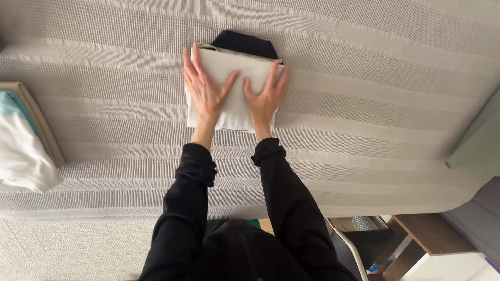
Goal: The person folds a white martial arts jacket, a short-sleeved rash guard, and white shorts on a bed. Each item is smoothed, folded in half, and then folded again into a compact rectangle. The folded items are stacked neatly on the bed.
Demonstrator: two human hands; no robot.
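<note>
**Both palms flat on a folded white cloth**

Ribbed, waffle-textured grey bedding (364,104) is spread across nearly the whole view, its woven bands running from side to side. On it, toward the far middle, a folded white rectangular cloth (229,70) is laid over a black garment (245,44), of which only a rounded far edge is seen. The left hand (205,91) and the right hand (265,96) are pressed flat on the cloth side by side, fingers (195,60) spread and released, nothing gripped; the fold appears to be held down and smoothed this way. Black sleeves (195,166) cover both arms. At the left edge, a stack of white and pale blue folded fabric (21,151) is seen, well apart. A green panel (476,145) shows at the right.
</note>
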